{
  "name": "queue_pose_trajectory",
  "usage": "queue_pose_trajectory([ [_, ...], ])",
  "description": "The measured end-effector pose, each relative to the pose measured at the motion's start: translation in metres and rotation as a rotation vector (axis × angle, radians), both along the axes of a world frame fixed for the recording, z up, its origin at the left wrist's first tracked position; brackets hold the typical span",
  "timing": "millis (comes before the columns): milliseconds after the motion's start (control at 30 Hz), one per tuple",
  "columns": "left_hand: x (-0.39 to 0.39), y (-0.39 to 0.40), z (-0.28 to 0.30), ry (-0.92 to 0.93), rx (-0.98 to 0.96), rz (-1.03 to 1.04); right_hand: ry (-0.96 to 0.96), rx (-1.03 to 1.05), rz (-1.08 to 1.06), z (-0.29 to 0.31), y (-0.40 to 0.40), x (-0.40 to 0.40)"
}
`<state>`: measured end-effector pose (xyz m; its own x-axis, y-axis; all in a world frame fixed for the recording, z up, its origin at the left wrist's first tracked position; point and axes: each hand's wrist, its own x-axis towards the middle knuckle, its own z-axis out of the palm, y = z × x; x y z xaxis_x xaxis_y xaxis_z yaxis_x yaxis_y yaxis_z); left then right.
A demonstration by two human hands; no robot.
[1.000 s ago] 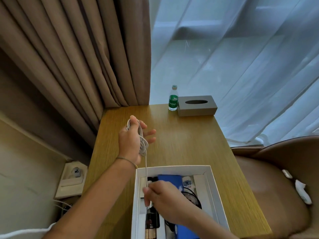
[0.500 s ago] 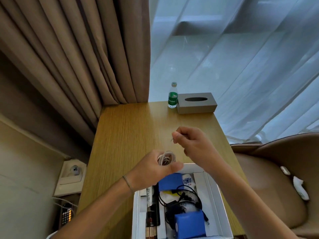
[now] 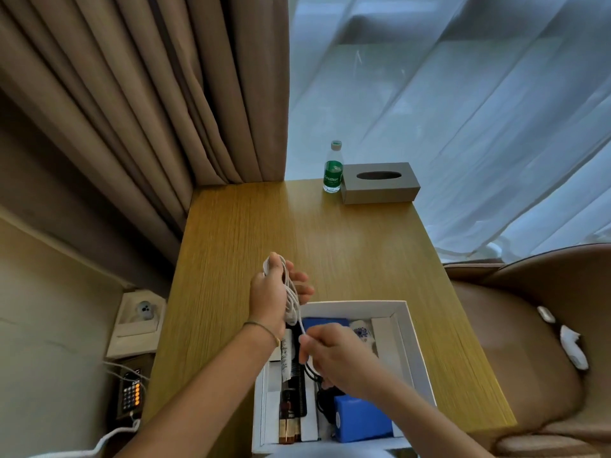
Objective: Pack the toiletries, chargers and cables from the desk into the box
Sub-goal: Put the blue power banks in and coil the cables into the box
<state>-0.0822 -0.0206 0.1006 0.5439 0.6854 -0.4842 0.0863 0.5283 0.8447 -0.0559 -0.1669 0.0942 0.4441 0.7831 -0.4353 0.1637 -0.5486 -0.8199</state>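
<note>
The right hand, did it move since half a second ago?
Yes. The right hand came back toward the person: it was over the bare desk past the white box, and now pinches the white cable above the box.

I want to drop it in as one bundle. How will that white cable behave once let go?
Probably floppy: the white cable bends in thin loops around the left hand. Likely light, since the right hand merely pinches its tail. The coil may spring loose.
</note>
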Motion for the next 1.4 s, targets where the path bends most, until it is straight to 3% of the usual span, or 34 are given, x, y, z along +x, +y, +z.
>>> queue_pose_trajectory([
  [67, -0.004, -0.008, -0.012, 0.062, 0.293, -0.095, -0.072, -0.008, 0.073, 0.002, -0.005, -0.003],
  [133, -0.011, -0.014, -0.023, 0.06, 0.436, -0.197, -0.206, -0.008, 0.117, 0.005, -0.01, 0.0],
  [200, -0.017, -0.018, -0.032, 0.084, 0.508, -0.292, -0.261, 0.039, 0.023, 0.006, -0.015, 0.006],
  [300, -0.024, -0.027, -0.041, 0.136, 0.484, -0.449, -0.06, 0.158, -0.249, 0.002, -0.021, 0.016],
  [433, -0.03, -0.045, -0.048, 0.118, 0.396, -0.63, 0.353, 0.27, -0.438, -0.009, -0.027, 0.015],
  [567, -0.031, -0.054, -0.054, -0.055, 0.186, -0.773, 0.371, 0.293, -0.557, -0.022, -0.032, 0.01],
  [833, -0.032, -0.049, -0.066, -0.006, 0.354, -1.099, 0.276, 0.101, -0.573, -0.038, -0.047, 0.021],
  [1233, -0.002, -0.079, -0.11, 0.496, 1.305, -1.09, 0.203, 0.081, -0.671, -0.042, -0.091, 0.032],
  [1400, -0.004, -0.09, -0.137, 0.556, 1.579, -1.067, 0.197, 0.094, -0.659, -0.045, -0.105, 0.028],
])
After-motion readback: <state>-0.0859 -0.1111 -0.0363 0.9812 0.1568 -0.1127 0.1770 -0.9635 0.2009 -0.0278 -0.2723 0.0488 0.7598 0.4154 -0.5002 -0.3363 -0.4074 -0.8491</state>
